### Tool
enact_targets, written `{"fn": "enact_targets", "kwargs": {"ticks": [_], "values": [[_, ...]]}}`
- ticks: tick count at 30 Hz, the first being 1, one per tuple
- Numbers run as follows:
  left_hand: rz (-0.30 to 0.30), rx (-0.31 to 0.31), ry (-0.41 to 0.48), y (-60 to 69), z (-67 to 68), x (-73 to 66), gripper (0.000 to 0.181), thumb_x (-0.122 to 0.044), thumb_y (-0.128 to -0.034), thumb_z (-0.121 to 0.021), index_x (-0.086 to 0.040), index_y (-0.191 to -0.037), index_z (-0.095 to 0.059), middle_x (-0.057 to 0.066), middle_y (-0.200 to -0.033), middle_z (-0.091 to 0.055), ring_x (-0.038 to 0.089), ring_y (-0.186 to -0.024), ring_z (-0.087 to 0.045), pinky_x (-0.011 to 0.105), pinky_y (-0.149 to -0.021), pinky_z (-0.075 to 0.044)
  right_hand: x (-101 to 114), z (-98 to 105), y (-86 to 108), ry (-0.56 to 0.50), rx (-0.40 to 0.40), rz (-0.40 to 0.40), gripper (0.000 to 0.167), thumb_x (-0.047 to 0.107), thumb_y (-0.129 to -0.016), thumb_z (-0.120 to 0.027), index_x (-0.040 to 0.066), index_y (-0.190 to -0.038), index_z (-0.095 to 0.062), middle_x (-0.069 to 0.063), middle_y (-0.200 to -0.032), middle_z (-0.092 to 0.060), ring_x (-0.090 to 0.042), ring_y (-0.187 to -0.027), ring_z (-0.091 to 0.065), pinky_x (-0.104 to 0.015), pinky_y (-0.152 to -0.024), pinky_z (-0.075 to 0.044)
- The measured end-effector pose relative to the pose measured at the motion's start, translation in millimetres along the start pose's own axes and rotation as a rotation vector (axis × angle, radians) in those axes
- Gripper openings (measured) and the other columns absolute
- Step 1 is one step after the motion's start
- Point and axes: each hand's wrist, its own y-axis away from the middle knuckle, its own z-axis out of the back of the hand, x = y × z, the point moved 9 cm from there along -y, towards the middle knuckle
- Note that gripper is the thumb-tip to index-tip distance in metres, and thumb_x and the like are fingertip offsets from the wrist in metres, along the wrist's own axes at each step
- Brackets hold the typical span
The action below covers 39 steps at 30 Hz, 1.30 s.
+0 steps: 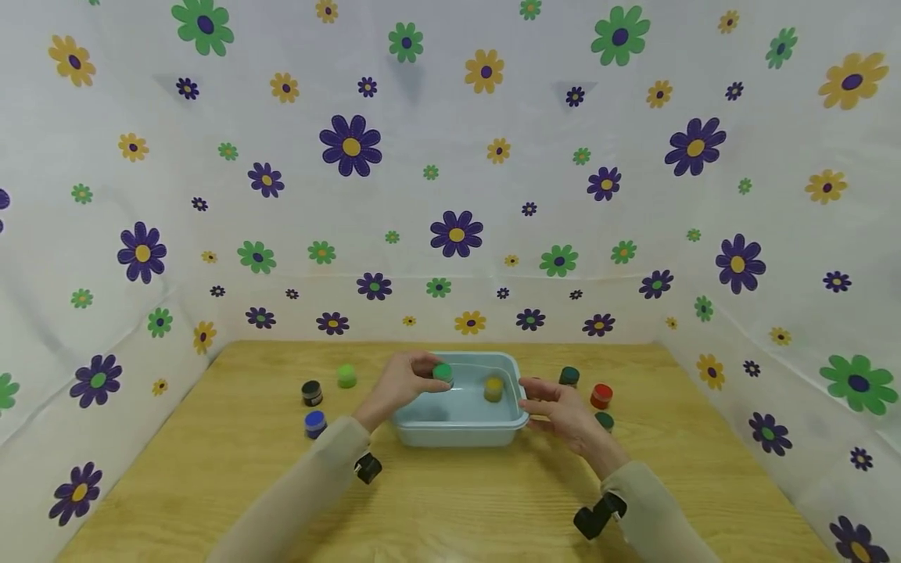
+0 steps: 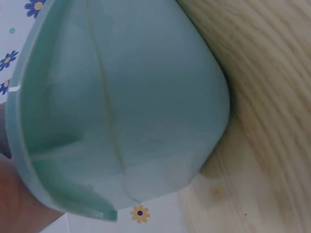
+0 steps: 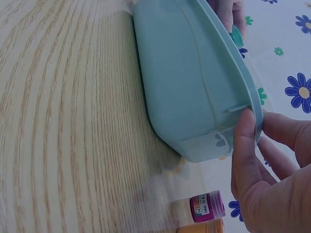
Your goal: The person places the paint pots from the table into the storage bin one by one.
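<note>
Though unclear, label (image 3: 200,206) on magenta jar (image 3: 209,206); in hands (image 1: 403,383) (image 1: 566,416), green-lidded jar (image 1: 442,373), tub (image 1: 457,436)

Left grip (image 1: 404,379) pinching, right grip (image 1: 565,413) pinching

Green-lidded jar (image 1: 443,374), held over pale blue bin (image 1: 457,436), bin upright

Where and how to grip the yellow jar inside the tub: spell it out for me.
Take the yellow jar by its round top, from above, thumb and fingers on opposite sides. It looks upright, and the walls of the tub rise around it, so a low sideways approach would probably be blocked.
</note>
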Motion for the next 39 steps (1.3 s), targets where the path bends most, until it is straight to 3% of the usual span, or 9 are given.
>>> {"fn": "enact_targets", "kwargs": {"ticks": [7,12,16,20,25,28,34,39], "values": [[0.001,0.115,0.031,-5.1,-25.4,-4.6,0.042,-0.011,-0.0787,-0.082,-0.007,-0.118,-0.067,0.009,-0.107,-0.072,0.017,-0.093,-0.069,0.039,-0.082,-0.060,0.4,1.8,0.5,0.007,-0.010,-0.006,0.052,0.008,-0.091,-0.069,0.002,-0.140,-0.052,-0.023,-0.137,-0.053,-0.017,-0.094,-0.065,-0.030,-0.081,-0.061],[0.011,0.132,0.012,-7.3,-37.2,-3.2,0.038,-0.012,-0.0774,-0.084,-0.008,-0.112,-0.069,0.009,-0.104,-0.072,0.017,-0.089,-0.069,0.041,-0.082,-0.060,-2.0,-0.1,0.8,0.004,-0.004,-0.006,0.052,0.009,-0.090,-0.070,0.002,-0.139,-0.053,-0.023,-0.137,-0.053,-0.018,-0.095,-0.065,-0.031,-0.081,-0.061],[0.008,0.146,-0.027,-10.0,-44.8,-2.1,0.037,-0.015,-0.0773,-0.084,-0.007,-0.109,-0.069,0.009,-0.106,-0.072,0.017,-0.090,-0.069,0.035,-0.079,-0.060,-4.4,0.1,1.8,0.015,-0.005,-0.017,0.052,0.009,-0.091,-0.069,0.003,-0.140,-0.052,-0.022,-0.138,-0.053,-0.018,-0.095,-0.064,-0.030,-0.081,-0.061],[0.014,0.151,-0.053,-13.4,-50.1,-2.4,0.037,-0.013,-0.0781,-0.083,-0.006,-0.112,-0.068,0.011,-0.111,-0.070,0.019,-0.094,-0.068,0.032,-0.078,-0.060,-4.8,1.7,0.3,0.018,-0.016,-0.026,0.051,0.008,-0.092,-0.068,0.005,-0.140,-0.052,-0.021,-0.138,-0.053,-0.018,-0.096,-0.064,-0.029,-0.081,-0.060],[0.015,0.160,-0.104,-16.5,-56.5,-2.7,0.035,-0.006,-0.0766,-0.082,-0.005,-0.109,-0.070,0.011,-0.104,-0.071,0.018,-0.091,-0.066,0.028,-0.073,-0.058,-3.2,1.5,-1.7,0.018,-0.007,-0.018,0.053,0.009,-0.092,-0.068,0.005,-0.141,-0.051,-0.022,-0.141,-0.051,-0.018,-0.098,-0.065,-0.029,-0.082,-0.060],[0.018,0.181,-0.097,-16.7,-61.3,-2.5,0.035,-0.003,-0.0758,-0.082,-0.002,-0.109,-0.069,0.012,-0.101,-0.071,0.016,-0.084,-0.066,0.028,-0.069,-0.059,-2.1,1.1,-1.4,0.013,0.001,-0.010,0.053,0.009,-0.092,-0.068,0.003,-0.142,-0.050,-0.023,-0.141,-0.051,-0.017,-0.096,-0.065,-0.028,-0.081,-0.060],[0.094,0.229,0.004,-15.8,-67.4,2.1,0.037,0.005,-0.0786,-0.077,0.003,-0.114,-0.066,0.018,-0.101,-0.070,0.020,-0.076,-0.069,0.035,-0.067,-0.063,0.1,-0.4,-1.6,0.000,0.015,0.006,0.053,0.007,-0.092,-0.067,0.001,-0.142,-0.049,-0.024,-0.138,-0.052,-0.014,-0.093,-0.065,-0.027,-0.078,-0.061],[0.095,0.211,-0.055,-16.5,-65.6,2.3,0.037,0.002,-0.0781,-0.078,0.001,-0.113,-0.067,0.015,-0.098,-0.070,0.021,-0.071,-0.070,0.034,-0.062,-0.062,-0.7,-2.0,-1.8,-0.003,0.027,0.009,0.055,0.007,-0.092,-0.067,0.001,-0.143,-0.048,-0.023,-0.136,-0.053,-0.016,-0.096,-0.064,-0.027,-0.079,-0.060]]}}
